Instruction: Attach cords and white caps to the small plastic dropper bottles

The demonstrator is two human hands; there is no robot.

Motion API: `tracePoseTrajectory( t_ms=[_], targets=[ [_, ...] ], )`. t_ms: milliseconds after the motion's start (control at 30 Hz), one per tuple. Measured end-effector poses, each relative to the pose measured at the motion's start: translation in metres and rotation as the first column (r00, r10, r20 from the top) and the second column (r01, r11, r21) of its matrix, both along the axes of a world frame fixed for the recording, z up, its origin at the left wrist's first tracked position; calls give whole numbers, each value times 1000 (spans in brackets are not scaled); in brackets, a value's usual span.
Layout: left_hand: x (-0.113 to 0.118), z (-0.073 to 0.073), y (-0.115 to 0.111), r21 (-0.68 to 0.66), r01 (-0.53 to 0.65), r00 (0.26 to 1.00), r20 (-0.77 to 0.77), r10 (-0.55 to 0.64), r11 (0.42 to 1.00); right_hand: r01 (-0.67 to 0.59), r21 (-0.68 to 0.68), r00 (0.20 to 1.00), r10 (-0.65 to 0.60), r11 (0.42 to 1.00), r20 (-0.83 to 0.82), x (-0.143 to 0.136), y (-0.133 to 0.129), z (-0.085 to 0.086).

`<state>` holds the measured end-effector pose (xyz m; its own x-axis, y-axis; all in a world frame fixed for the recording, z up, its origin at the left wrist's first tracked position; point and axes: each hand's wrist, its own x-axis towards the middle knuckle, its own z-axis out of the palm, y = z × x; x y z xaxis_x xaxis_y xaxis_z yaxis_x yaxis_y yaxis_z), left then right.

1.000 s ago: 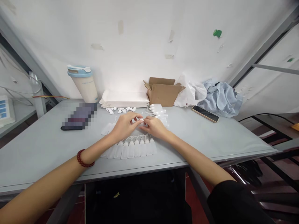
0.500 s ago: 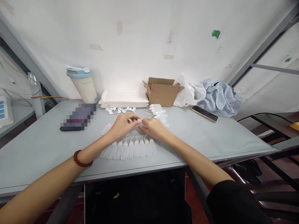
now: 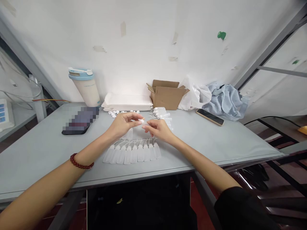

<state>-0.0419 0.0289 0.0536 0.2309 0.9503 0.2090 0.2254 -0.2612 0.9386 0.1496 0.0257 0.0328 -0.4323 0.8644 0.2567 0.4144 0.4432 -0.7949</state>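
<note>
My left hand (image 3: 122, 125) pinches a small white cap (image 3: 141, 121) between thumb and fingertips. Facing it, my right hand (image 3: 160, 129) has its fingers closed on a small translucent plastic bottle (image 3: 145, 123), mostly hidden by the fingers. Cap and bottle meet above the table; whether the cap is seated cannot be seen. Below the hands lies a row of translucent squeeze bottles (image 3: 134, 154) with thin white tubes pointing away from me. Another bottle (image 3: 129, 134) lies beside my left hand, partly covered. Loose white caps (image 3: 113, 113) are scattered behind that hand.
More bottles (image 3: 165, 115) lie beyond my right hand. Along the wall stand a tumbler (image 3: 86, 89), a white stack (image 3: 128, 103), an open cardboard box (image 3: 168, 95), a plastic bag (image 3: 193, 95) and a blue cloth (image 3: 225, 100). A phone (image 3: 210, 117) lies right, a pixelated dark object (image 3: 81, 120) left.
My left hand has shifted slightly left and up, and the white cap shows more clearly. My right fingers have changed their hold on the bottle. The row of bottles stays put.
</note>
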Motion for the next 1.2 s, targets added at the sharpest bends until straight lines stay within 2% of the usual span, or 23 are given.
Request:
tracePoseTrajectory(
  t_ms=[67, 167, 367, 633, 733, 833, 1067, 1200],
  targets=[
    [0, 0, 0, 2, 24, 1000, 3, -24, 1000, -2, -46, 999, 0, 999, -39, 1, 0, 1],
    [-1, 0, 0, -10, 35, 999, -9, -35, 999, 9, -19, 999, -10, 1000, -42, 1, 1, 0],
    [1, 4, -2, 63, -46, 983, -173, 56, 997, 7, 33, 1000, -6, 999, -21, 0, 0, 0],
    [-2, 6, -2, 112, 6, 980, -197, 16, 994, -24, -141, 998, 15, 990, -67, 1, -3, 4],
    [-2, 6, -1, 107, 19, 975, -222, 5, 994, -38, -156, 997, 28, 987, -71, 2, -3, 6],
    [-2, 5, 0, 95, 30, 963, -268, -3, 995, -28, -120, 998, 22, 992, -59, 2, -2, 5],
    [-3, 5, -1, 71, 51, 931, -365, -22, 996, -22, 73, 999, 20, 997, 25, -1, -1, -2],
    [-3, 5, -3, 81, 122, 931, -354, -86, 989, -33, 85, 998, 29, 996, 48, 1, -3, 0]
  ],
)
